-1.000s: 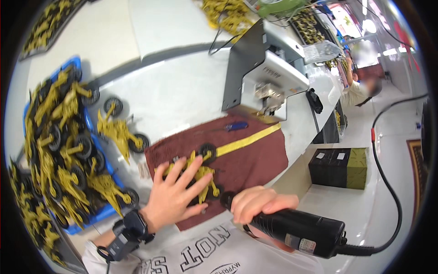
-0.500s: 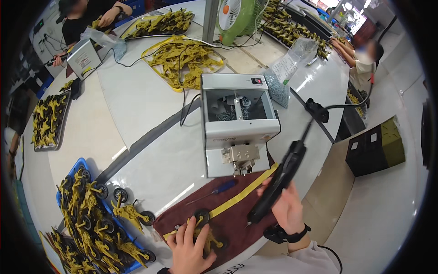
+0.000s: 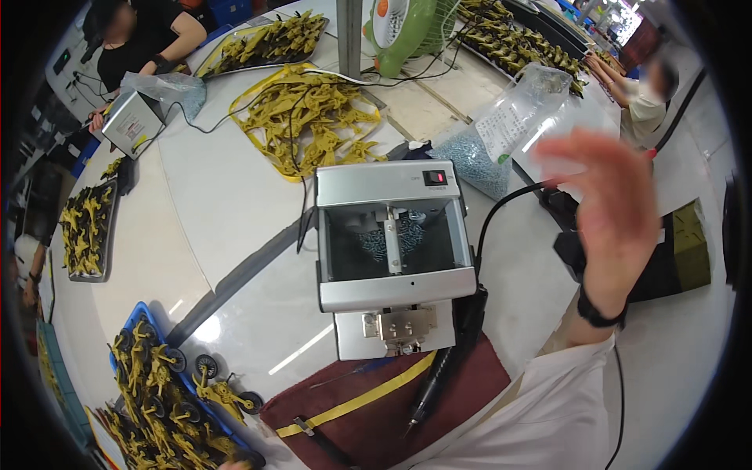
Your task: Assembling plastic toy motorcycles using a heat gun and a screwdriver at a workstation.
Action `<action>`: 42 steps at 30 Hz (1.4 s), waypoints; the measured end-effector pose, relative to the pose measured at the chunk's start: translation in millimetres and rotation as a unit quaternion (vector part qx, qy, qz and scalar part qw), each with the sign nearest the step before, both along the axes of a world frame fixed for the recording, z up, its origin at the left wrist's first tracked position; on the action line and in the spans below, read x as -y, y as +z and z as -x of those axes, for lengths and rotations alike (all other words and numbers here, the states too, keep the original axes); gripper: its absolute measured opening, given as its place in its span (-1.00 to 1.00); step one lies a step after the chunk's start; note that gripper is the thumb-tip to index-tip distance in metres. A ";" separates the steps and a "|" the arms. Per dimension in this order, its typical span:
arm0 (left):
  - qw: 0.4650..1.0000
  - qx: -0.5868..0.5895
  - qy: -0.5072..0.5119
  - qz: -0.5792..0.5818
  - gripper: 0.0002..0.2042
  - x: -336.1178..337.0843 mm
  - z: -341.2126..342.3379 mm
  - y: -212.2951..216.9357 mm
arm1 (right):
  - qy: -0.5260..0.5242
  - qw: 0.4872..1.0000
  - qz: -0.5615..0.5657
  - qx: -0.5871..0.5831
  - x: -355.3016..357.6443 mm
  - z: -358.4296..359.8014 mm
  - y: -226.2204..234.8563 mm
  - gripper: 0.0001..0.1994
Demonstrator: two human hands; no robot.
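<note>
R hand (image 3: 615,207) raised, empty, fingers pointing left — L hand (image 3: 233,466) at btm edge, can't tell grip.

My right hand (image 3: 607,207): was raised, blurred, fingers extended. My left hand (image 3: 233,466): was mostly cut off at the lower edge, by the blue tray (image 3: 149,315) of yellow wheeled pieces (image 3: 145,384). One loose piece (image 3: 223,395): lay beside that tray. Black electric screwdriver (image 3: 440,368): lay tip-down-frame over my maroon cloth (image 3: 478,392), beside the silver screw feeder (image 3: 392,294).
</note>
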State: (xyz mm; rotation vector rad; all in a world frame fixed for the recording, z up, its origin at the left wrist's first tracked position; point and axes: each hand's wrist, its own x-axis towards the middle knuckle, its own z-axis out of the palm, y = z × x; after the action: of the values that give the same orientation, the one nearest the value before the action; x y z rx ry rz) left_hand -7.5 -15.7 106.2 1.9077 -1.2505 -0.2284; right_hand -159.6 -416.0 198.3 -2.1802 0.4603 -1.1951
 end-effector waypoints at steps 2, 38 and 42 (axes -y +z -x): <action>1.000 0.005 0.021 -0.002 -0.49 -15.4 -0.3 9.4 | -0.034 0.996 0.070 0.031 37.0 -30.8 10.0 -0.57; 0.969 -0.217 0.051 0.104 -0.47 34.1 -67.4 -24.3 | -0.211 0.938 0.218 -0.168 186.4 -37.8 -66.3 -0.74; 0.967 -0.230 0.057 0.097 -0.47 50.8 -71.6 -18.9 | -0.100 0.979 0.148 -0.095 192.2 -44.5 -88.9 -0.77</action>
State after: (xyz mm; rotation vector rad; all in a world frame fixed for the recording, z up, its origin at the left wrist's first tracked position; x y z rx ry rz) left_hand 64.2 -66.5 87.3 1.6288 -0.8180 -0.4428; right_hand -115.1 -608.2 109.4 -2.5693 0.6298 -1.2294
